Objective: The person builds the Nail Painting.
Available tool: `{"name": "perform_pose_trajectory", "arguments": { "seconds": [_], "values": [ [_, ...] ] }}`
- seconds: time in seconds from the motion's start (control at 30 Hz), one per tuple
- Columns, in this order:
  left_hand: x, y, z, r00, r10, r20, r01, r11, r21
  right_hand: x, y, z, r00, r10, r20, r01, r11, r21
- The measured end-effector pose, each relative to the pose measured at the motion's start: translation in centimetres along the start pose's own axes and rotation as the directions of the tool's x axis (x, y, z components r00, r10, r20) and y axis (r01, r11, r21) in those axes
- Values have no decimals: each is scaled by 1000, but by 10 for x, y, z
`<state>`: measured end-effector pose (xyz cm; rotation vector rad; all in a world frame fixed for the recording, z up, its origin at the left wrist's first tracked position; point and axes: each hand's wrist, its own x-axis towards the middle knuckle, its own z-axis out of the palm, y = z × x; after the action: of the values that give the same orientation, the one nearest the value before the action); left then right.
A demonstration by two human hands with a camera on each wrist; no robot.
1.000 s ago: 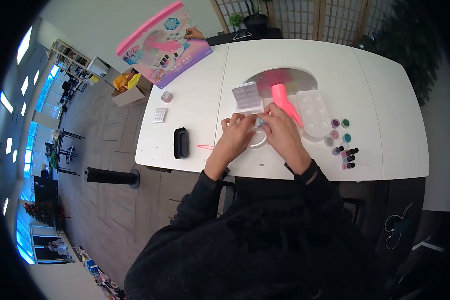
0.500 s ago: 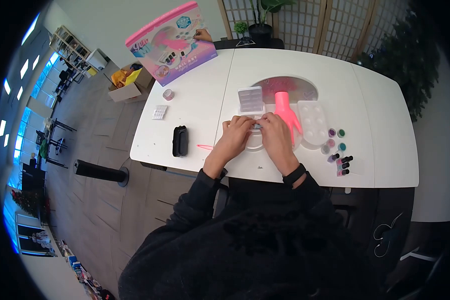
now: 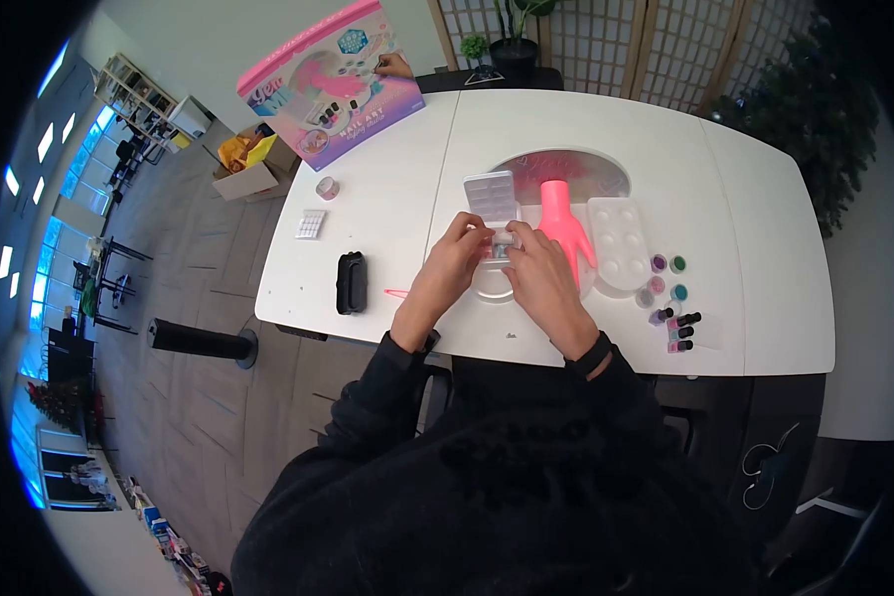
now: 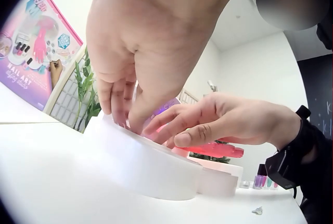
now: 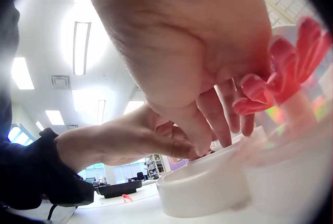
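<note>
In the head view, the left hand (image 3: 449, 266) and right hand (image 3: 546, 282) meet over the front of a white base (image 3: 495, 294). Between their fingertips is a small clear container (image 3: 503, 244) with greyish-blue contents, pinched from both sides. An open lid with compartments (image 3: 491, 195) stands behind it. The left wrist view shows the left hand (image 4: 148, 42) pointing down over the white base (image 4: 140, 167), with the right hand (image 4: 234, 120) beside it. In the right wrist view, the right hand's fingers (image 5: 225, 110) hang over the round rim (image 5: 200, 187); the container itself is hidden.
A pink model hand (image 3: 562, 226) and white palette (image 3: 618, 246) stand to the right, with small pots (image 3: 659, 263) and polish bottles (image 3: 681, 333) beyond. At left are a black case (image 3: 352, 283), pink tweezers (image 3: 395, 293), a white gem sheet (image 3: 310, 224) and the product box (image 3: 333, 94).
The fingertips have spread apart, showing more of the small container between them. The left hand has shifted slightly up and left, and the head view has shifted.
</note>
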<state>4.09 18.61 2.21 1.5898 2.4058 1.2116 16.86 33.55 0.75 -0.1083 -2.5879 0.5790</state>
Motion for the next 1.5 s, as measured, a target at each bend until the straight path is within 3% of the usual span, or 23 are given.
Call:
{"name": "perform_pose_trajectory", "arguments": {
  "seconds": [0.13,0.2,0.3,0.4,0.53,0.63,0.9,1.33,1.5],
  "values": [
    [-2,-9,3,1000,-7,-25,8,998,60,-3,-2,0,998,-2,57,5,999,-51],
    [-3,-9,2,999,39,36,-48,954,295,-4,0,3,998,-32,49,35,997,-63],
    [-2,-6,-1,995,8,100,-44,929,368,-3,0,0,997,-38,67,43,996,-73],
    [-5,5,4,997,-13,72,-22,880,474,-4,1,2,997,-78,29,80,992,-102],
    [-10,9,3,995,-47,86,3,888,460,-5,-1,3,997,-77,29,80,991,-111],
    [-14,6,-2,987,-22,162,-67,848,526,-7,1,6,994,-104,14,105,985,-135],
    [-18,4,-8,981,-25,194,-66,892,447,-12,0,9,993,-115,36,119,975,-186],
    [-20,5,3,992,32,123,-90,860,502,-12,1,6,991,-127,40,133,965,-224],
    [-11,2,-1,993,86,75,-111,885,452,-12,5,-2,982,-133,133,151,979,-140]
  ]
}}
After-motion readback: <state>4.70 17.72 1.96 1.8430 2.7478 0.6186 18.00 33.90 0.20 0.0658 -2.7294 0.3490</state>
